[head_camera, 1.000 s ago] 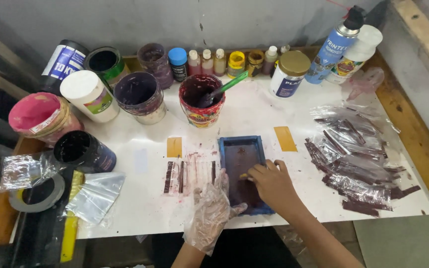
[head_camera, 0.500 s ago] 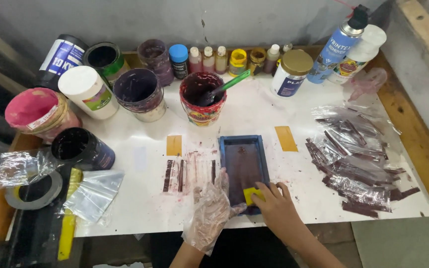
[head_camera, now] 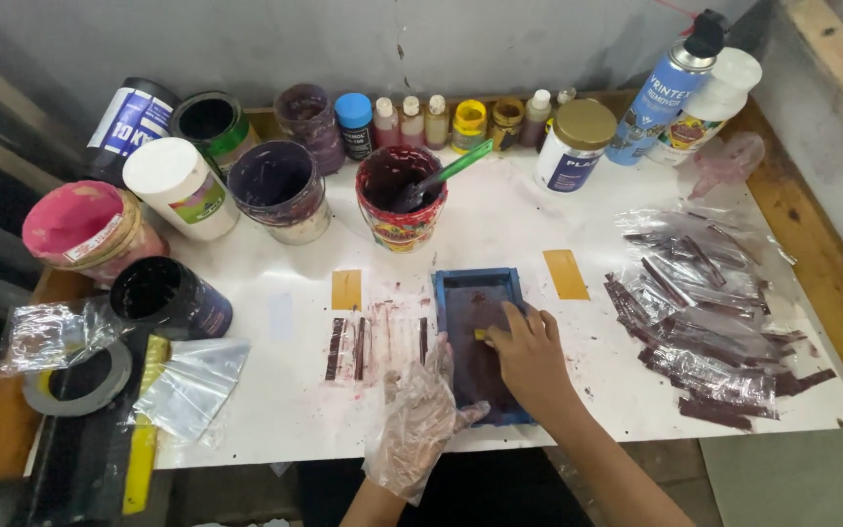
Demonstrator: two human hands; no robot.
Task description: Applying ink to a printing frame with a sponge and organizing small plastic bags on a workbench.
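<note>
The right hand (head_camera: pixel 529 353) is pressing a small yellow squeegee (head_camera: pixel 481 335), fingers closed on it, about midway along the blue screen frame (head_camera: pixel 475 342), so this stroke is looking half finished. The gloved left hand (head_camera: pixel 420 408) is lying flat with fingers spread, steadying the frame on the white table (head_camera: pixel 275 410) beside several printed dark strips (head_camera: pixel 355 346).

One blue printing frame (head_camera: pixel 475 293), two yellow tape pieces (head_camera: pixel 346 289), one red paint bucket (head_camera: pixel 400 200), one green-handled stirrer (head_camera: pixel 456 168), two spray cans (head_camera: pixel 670 88), two hands (head_camera: pixel 531 353).

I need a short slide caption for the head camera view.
Gloved left hand steadies a blue frame while the right hand presses a yellow piece onto it.
</note>
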